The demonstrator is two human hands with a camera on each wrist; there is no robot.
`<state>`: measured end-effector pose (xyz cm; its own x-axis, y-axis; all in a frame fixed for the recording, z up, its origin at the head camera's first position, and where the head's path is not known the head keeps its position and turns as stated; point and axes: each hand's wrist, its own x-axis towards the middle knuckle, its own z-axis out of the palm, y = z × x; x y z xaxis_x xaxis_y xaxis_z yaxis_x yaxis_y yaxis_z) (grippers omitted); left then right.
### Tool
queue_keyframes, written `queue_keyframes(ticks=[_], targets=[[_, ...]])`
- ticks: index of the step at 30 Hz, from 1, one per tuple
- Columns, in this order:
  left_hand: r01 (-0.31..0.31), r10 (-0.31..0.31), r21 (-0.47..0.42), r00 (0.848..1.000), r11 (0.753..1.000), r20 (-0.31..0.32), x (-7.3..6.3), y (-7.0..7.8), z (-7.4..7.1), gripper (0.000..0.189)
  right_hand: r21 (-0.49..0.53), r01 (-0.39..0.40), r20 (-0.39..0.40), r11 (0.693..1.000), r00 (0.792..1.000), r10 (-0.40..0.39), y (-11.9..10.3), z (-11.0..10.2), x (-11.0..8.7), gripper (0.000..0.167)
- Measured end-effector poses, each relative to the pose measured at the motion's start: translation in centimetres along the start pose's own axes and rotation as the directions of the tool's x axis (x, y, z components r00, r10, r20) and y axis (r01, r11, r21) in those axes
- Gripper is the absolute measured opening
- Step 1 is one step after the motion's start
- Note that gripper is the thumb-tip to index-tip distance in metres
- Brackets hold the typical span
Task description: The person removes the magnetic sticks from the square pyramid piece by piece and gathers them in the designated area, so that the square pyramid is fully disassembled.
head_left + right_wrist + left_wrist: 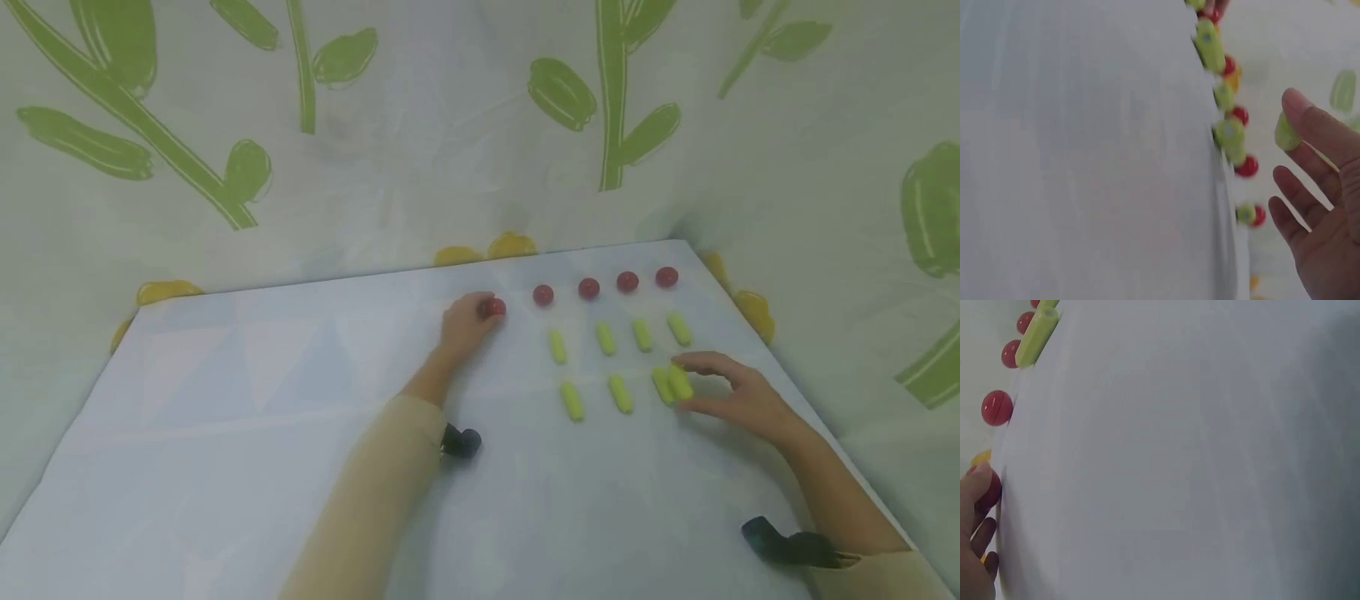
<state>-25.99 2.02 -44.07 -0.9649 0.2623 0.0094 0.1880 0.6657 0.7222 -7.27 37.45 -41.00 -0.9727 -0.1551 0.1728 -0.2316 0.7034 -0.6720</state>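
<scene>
My left hand (pixel 461 327) pinches a shiny red ball (pixel 495 307) at the left end of a row of similar balls. In the left wrist view the thumb lies over that ball (pixel 990 492). My right hand (pixel 742 400) holds a short light-green stick (pixel 680 383) between thumb and index finger. In the right wrist view this stick (pixel 1285 132) is raised off the surface, its other fingers spread. Right beside it in the head view lies another green stick (pixel 662 387). Two rows of such sticks (pixel 604 338) lie in front of the balls.
Several red balls (pixel 588 288) line the far edge of a white-covered table (pixel 247 492). Behind and to the right hangs a pale sheet (pixel 450 150) with green leaf prints. Dark wrist devices (pixel 787 546) stick out from both sleeves.
</scene>
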Motion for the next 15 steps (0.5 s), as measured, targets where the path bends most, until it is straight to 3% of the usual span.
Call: queue_keyframes(ticks=[3,10,15], targets=[[0.02,-0.02,-0.011,1.0,1.0,-0.024,0.2,0.6,0.3,0.043,0.015,-0.037,-0.016,0.999,0.999,0.037,1.8,-1.3,-0.5,0.055],[0.092,-0.097,-0.074,0.994,0.993,-0.059,0.9,0.7,1.3,0.046,0.082,0.016,-0.013,0.997,1.0,-0.015,4.2,-2.2,-0.4,0.053],[0.122,-0.127,-0.087,0.99,0.989,-0.057,1.4,1.1,1.6,0.047,0.042,-0.058,0.0,0.997,0.998,0.059,4.5,-2.2,-0.4,0.054]])
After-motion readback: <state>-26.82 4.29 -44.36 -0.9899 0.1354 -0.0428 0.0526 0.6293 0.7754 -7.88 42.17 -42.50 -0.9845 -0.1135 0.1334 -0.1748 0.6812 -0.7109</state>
